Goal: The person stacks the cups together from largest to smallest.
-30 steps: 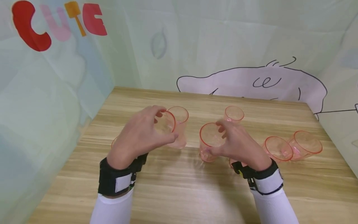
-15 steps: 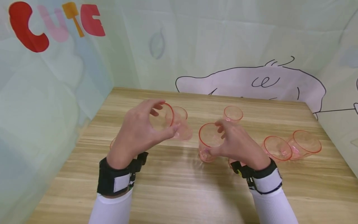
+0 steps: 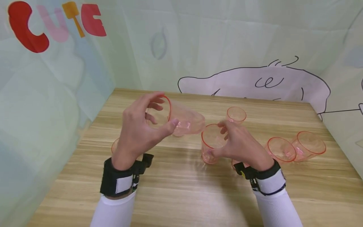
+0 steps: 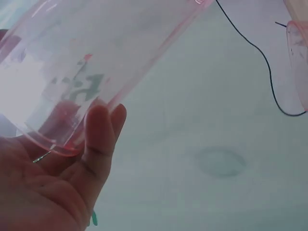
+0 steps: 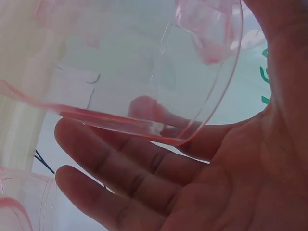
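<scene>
My left hand (image 3: 141, 129) grips a clear pink plastic cup (image 3: 187, 121) near its orange-red rim, thumb on the near side and curled fingers beyond. This cup is raised and lies nearly sideways, mouth toward the palm, base pointing right. In the left wrist view, the same cup (image 4: 130, 43) slants across the upper left above the thumb. My right hand (image 3: 241, 145) holds a second pink cup (image 3: 208, 156), upright on the table, thumb and fingers around its upper part. Its wall fills the upper right wrist view. The raised cup's base overlaps this second cup's rim in the head view.
Further pink cups stand around: one at the back (image 3: 236, 118), two at the right, a nearer cup (image 3: 282, 151) and an outer cup (image 3: 309, 146). Others are partly hidden behind the hands. A printed cloth wall (image 3: 198, 47) borders the wooden table (image 3: 181, 195).
My left hand has lifted its cup up and slightly leftward, tipping it from near upright to almost sideways, base swinging right. My right hand and its cup have stayed in place.
</scene>
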Demonstrator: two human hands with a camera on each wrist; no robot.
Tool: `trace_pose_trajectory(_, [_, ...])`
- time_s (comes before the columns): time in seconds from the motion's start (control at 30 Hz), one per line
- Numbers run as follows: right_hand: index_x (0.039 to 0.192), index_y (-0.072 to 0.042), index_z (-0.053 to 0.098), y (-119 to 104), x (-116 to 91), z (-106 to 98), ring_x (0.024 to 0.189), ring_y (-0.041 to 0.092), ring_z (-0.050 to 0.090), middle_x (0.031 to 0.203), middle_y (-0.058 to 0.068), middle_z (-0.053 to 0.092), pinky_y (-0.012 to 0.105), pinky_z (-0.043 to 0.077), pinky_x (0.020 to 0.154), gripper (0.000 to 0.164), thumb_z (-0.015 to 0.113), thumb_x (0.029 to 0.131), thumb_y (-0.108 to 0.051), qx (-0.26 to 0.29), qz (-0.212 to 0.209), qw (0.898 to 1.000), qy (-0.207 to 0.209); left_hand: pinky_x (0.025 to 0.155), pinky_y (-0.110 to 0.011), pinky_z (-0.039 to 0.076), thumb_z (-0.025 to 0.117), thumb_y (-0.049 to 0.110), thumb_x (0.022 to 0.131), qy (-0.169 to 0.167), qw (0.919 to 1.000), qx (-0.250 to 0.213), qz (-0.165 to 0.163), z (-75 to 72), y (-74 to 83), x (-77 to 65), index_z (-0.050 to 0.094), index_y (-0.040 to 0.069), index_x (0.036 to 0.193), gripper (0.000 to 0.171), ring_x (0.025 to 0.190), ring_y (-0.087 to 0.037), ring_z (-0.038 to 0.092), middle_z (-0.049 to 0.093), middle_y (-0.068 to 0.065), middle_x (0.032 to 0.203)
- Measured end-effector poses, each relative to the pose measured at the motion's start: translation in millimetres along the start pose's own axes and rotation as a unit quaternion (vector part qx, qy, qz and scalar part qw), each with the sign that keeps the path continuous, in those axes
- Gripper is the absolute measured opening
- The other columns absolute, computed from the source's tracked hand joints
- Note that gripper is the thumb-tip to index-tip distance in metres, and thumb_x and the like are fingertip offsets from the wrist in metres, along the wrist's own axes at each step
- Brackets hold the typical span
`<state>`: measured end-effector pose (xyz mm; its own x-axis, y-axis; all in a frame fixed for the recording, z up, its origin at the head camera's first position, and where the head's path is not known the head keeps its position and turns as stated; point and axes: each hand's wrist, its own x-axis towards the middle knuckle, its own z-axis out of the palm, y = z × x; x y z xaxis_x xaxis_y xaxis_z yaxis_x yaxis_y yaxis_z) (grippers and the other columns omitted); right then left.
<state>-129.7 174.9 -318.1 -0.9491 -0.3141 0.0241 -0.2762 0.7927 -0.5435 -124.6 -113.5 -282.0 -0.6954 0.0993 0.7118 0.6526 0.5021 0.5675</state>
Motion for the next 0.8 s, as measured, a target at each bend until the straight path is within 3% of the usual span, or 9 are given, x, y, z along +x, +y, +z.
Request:
trace_pose_trajectory(0.47, [0.127,-0.006,0.054,2,3,0,0.103,0.029,0.06,0.109,0.011,0.063,0.044,0.052,0.081,0.09,0.095,0.06,-0.05,0.003,-0.006,1.0,0.001,0.06,-0.028,0.054,0.077,0.037,0.074,-0.009,0.9979,-0.064,0.009,14.2,4.5,-0.3,0.065,0.009,0.126,0.06,0.093,-0.015,0.066,0.069,-0.002,0.109])
trace_pose_trajectory(0.8, [0.115,-0.009,0.056,3,3,0,0.094,0.028,0.059,0.103,0.011,0.062,0.041,0.051,0.076,0.08,0.095,0.058,-0.05,0.001,-0.022,1.0,0.013,0.064,-0.03,0.054,0.08,0.032,0.072,-0.026,0.9946,-0.087,0.049,29.1,10.3,-2.3,0.062,0.007,0.133,0.068,0.097,-0.018,0.064,0.068,-0.008,0.11])
